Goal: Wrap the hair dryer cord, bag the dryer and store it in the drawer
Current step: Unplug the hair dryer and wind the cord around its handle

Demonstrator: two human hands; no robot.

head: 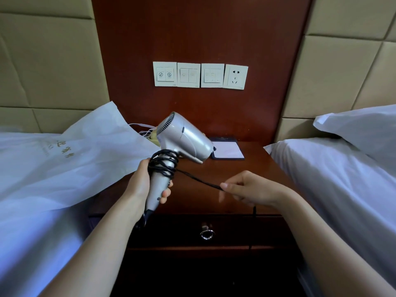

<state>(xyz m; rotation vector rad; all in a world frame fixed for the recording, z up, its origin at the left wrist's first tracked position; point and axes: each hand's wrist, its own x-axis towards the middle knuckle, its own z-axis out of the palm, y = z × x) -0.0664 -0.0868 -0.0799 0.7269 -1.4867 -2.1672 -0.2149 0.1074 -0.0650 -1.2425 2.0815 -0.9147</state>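
Reddish-brown wood nightstand (257, 168) sits centre frame btwn two white-sheeted beds, left bed (32, 232) & right bed (332, 179); the top is glossy. Dark drawer (171, 230) in its front, lower centre, w/ a metal ring pull (207, 233); looks closed. Behind, a tall red-brown wood panel (192, 28) runs up the middle, tan padded wall panels (42, 61) either side. On the wood panel, a row of three white switch plates (188, 75) & one socket (235, 76) at the right end. Notepad (227, 149) in a dark holder lies at the back of the top. White bag (85, 151) w/ printed characters lies on the left bed, its edge overlapping the nightstand's left side. Pillow (360, 127) at right edge. Silver hair dryer (186, 140) is held above the nightstand, centre frame, nozzle end pointing right. Left hand (147, 185) grips its handle, fingers curled round it. Black cord (199, 179) is coiled several turns round the handle's upper part, then runs taut to the right hand (246, 189), which pinches it btwn thumb & fingers; the rest of the cord hangs below that hand.
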